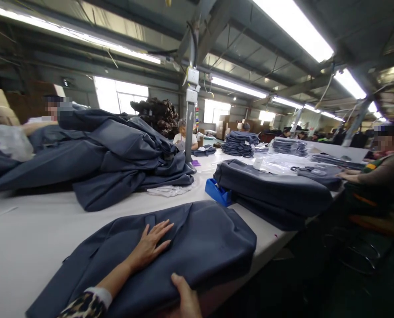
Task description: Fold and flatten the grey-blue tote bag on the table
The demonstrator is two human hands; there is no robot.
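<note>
A dark blue folded garment (213, 238) lies on the white table in front of me, its near edge along the table's front edge. My left hand (152, 243) rests flat on top of it, fingers spread. At the near edge, my right hand (186, 298) has its thumb on the upper side of the cloth, while its fingers are hidden below the edge. Just beyond, a thick stack of folded dark blue garments (269, 185) sits to the right, with a blue tape dispenser (218, 193) against its left end.
A large loose heap of dark blue garments (100, 154) covers the table's far left. A metal post (189, 128) with socket boxes rises behind it. At the right, a co-worker (382, 176) works at the table near a stool (352, 251). Folded stacks (239, 143) stand farther back.
</note>
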